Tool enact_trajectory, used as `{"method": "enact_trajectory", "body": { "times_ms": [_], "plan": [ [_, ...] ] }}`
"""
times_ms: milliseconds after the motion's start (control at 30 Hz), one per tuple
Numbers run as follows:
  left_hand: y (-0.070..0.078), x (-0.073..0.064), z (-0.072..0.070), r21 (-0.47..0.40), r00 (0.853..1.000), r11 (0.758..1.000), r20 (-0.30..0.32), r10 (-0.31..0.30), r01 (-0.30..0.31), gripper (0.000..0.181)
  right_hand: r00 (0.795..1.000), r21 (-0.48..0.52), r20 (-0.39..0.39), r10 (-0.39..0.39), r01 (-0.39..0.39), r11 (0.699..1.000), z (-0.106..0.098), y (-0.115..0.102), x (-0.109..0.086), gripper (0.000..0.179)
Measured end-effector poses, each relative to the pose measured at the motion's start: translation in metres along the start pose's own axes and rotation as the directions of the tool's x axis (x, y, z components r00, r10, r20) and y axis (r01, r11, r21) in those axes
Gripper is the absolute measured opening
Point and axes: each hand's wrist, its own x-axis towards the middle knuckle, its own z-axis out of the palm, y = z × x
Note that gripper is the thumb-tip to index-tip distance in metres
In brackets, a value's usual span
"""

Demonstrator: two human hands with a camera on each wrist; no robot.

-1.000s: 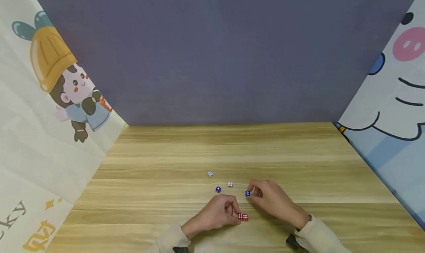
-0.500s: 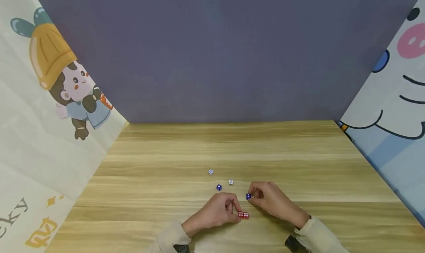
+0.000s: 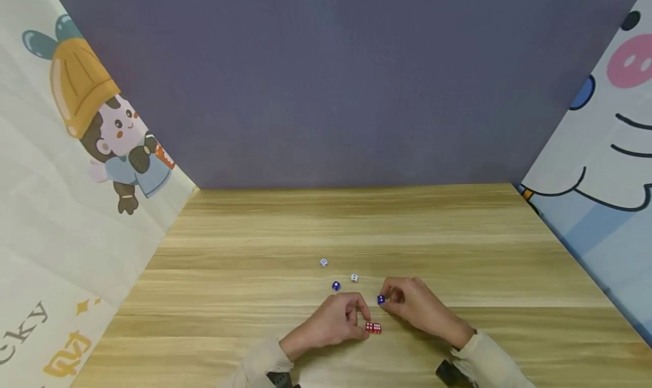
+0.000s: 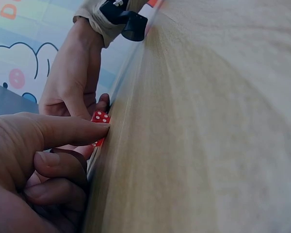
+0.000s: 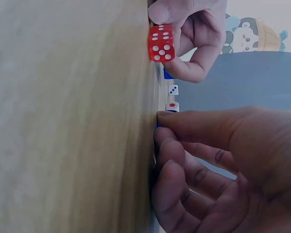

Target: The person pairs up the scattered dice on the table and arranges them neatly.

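Observation:
Two red dice sit side by side on the wooden table, the left red die (image 3: 369, 326) against the right red die (image 3: 377, 328). My left hand (image 3: 333, 322) has its thumb and index finger at the left one, pinching it; in the left wrist view a red die (image 4: 101, 117) shows past the index fingertip. Up and to the right, my right hand (image 3: 420, 307) pinches a blue die (image 3: 381, 300) between thumb and index finger. Its fingers mostly cover that die in the right wrist view, where a red die (image 5: 161, 43) shows large by the other hand.
Beyond the left hand lie another blue die (image 3: 337, 286), a white die (image 3: 354, 278) and a farther white die (image 3: 324, 262). A grey panel (image 3: 351, 88) rises at the table's back edge. Printed cloths (image 3: 102, 252) flank both sides.
My right hand has drawn the blue die slightly nearer the red dice. The left hand stays at the red dice, and the head view has shifted a little.

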Motion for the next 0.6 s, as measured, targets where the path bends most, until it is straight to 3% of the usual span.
{"method": "enact_trajectory", "body": {
  "times_ms": [267, 600],
  "plan": [
    [0.0, 0.001, -0.001, 0.017, 1.0, 1.0, 0.003, -0.001, 0.001, 0.027, 1.0, 0.02, 0.021, 0.006, -0.006, 1.0, -0.002, -0.002, 0.001, 0.01],
    [0.008, 0.001, -0.011, -0.031, 0.994, 0.999, 0.103, -0.038, 0.041, 0.034, 1.0, 0.019, 0.027, 0.01, -0.01, 1.0, -0.003, -0.001, -0.001, 0.01]
  ]
}}
